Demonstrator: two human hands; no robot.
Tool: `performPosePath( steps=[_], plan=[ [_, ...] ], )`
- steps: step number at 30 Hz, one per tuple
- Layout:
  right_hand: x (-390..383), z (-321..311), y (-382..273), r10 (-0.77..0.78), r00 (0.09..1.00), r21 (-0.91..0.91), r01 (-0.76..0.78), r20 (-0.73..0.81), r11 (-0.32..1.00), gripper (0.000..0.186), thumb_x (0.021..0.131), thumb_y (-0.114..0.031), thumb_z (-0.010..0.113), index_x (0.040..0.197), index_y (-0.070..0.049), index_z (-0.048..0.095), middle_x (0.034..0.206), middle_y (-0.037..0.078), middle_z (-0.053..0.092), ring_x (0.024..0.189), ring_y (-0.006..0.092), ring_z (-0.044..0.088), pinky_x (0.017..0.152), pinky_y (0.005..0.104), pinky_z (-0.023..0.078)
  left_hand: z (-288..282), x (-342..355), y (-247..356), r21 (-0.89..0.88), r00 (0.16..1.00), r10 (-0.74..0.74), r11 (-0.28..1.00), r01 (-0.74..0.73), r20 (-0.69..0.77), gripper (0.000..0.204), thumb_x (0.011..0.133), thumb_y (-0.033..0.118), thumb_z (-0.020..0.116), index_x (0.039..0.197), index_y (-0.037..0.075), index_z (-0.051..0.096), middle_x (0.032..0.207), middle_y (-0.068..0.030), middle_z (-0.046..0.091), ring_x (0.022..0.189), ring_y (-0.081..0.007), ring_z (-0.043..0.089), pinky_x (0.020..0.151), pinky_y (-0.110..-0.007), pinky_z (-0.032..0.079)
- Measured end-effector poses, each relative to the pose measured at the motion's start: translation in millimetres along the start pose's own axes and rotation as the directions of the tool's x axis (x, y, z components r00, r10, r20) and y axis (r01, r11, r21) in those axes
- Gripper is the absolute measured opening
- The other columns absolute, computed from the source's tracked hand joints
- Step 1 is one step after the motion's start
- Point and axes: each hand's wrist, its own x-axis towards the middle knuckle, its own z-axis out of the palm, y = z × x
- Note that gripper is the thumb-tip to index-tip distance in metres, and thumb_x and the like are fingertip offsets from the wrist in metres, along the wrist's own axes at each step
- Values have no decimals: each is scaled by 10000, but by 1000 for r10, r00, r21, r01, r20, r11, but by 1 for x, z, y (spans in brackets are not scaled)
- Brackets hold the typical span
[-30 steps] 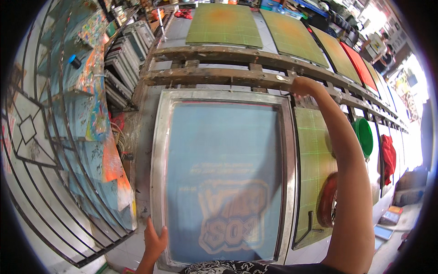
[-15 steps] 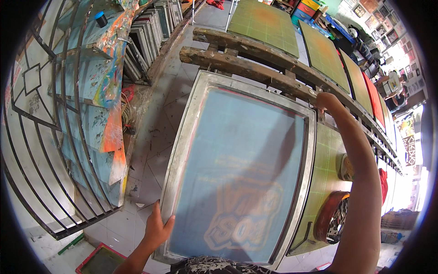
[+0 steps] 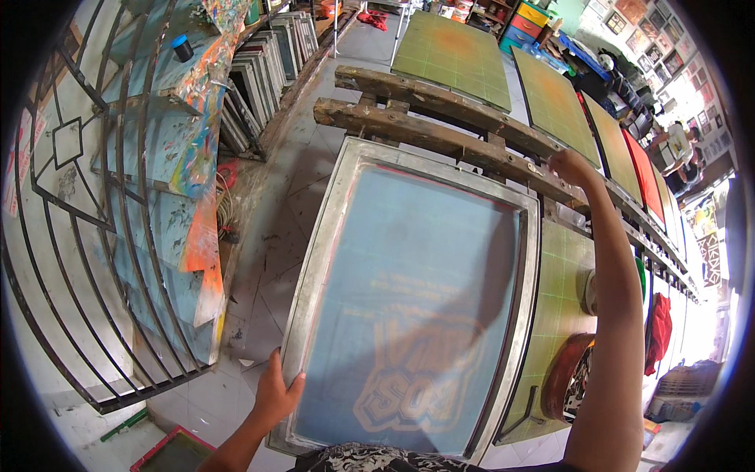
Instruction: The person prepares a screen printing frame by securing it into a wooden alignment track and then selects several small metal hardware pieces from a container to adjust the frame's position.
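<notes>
A silver screen-printing frame (image 3: pixel 355 161) with pale blue mesh (image 3: pixel 409 244) and a faint orange design lies below me. My left hand (image 3: pixel 279 381) grips its left edge near the bottom. Beyond the frame's top right corner, my right hand (image 3: pixel 568 169) has curled fingers at the wooden rail (image 3: pixel 429 124), by small metal hardware; what exactly they hold is hidden. Right of the frame is a green gridded board (image 3: pixel 562 263) carrying a dark red round container (image 3: pixel 562 377) and an angled metal bar (image 3: pixel 519 413).
More green boards (image 3: pixel 452 59) and a red one (image 3: pixel 643 169) line the far side. Stored frames (image 3: pixel 263 82), a paint-spattered blue step stand (image 3: pixel 149 173) and black metal bars (image 3: pixel 55 259) are left. A red cloth (image 3: pixel 657 330) hangs right; people (image 3: pixel 680 149) are at the back right.
The screen frame now appears tilted clockwise and farther right, as does much of the scene, with more floor showing at left. My hands remain at the frame's edge and the rail.
</notes>
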Motion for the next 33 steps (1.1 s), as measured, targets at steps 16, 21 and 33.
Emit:
performPosePath(
  steps=[16, 21, 33],
  plan=[
    [119, 15, -315, -312, 939, -64, 305, -148, 950, 292, 897, -315, 501, 939, -95, 688, 962, 151, 679, 924, 357, 640, 818, 463, 507, -3, 1, 1, -72, 998, -33, 997, 36, 44, 681, 833, 257, 651, 1306, -81, 297, 1010, -329, 584, 845, -488, 605, 727, -510, 495],
    [124, 2, -309, -192, 967, -72, 182, -165, 981, 296, 897, -317, 498, 967, -108, 698, 979, 150, 682, 939, 352, 641, 837, 461, 506, -4, 4, 0, -95, 999, -16, 995, 21, 49, 680, 833, 257, 653, 1300, -80, 291, 991, -325, 588, 820, -488, 608, 707, -514, 496],
    [154, -15, -362, -350, 937, -419, 314, -9, 852, 227, 835, -242, 585, 931, -87, 721, 949, 148, 696, 911, 337, 665, 771, 457, 531, -6, 5, -3, -103, 996, -41, 993, 49, 76, 689, 845, 265, 641, 1322, -75, 279, 1020, -319, 585, 816, -474, 622, 702, -488, 516]
  ],
)
